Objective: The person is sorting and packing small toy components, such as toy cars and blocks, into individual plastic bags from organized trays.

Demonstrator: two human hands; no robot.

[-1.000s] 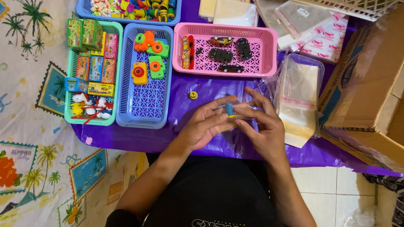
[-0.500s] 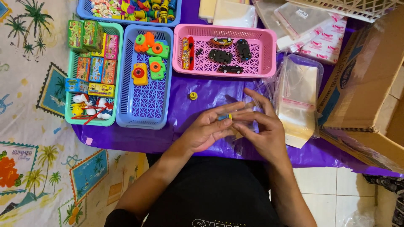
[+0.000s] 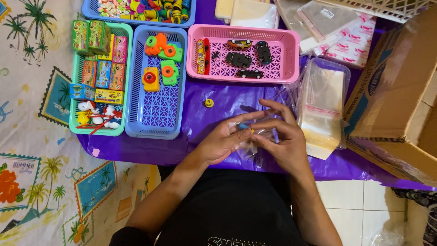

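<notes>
Both hands meet over the purple sheet (image 3: pixel 218 107) at the table's near edge. The left hand (image 3: pixel 223 141) and right hand (image 3: pixel 284 143) are closed together on a small clear plastic bag (image 3: pixel 252 136), fingertips pinching its film from either side; a small blue and yellow toy piece (image 3: pixel 246 126) shows between the fingers, apparently inside or at the mouth of the bag, though which cannot be told. Judgement: the step in hand appears to be bagging a small toy, and the next move would call for holding the mouth steady while the piece is seated fully. A stack of clear bags (image 3: pixel 321 107) lies just right of the hands. Beyond stand a pink basket (image 3: pixel 287 45) of toy cars, a blue basket (image 3: pixel 157 111) of toy cameras, and a green basket (image 3: pixel 73 107) of small boxes. A loose yellow ring (image 3: pixel 209 103) lies on the sheet, apart from the hands.
</notes>
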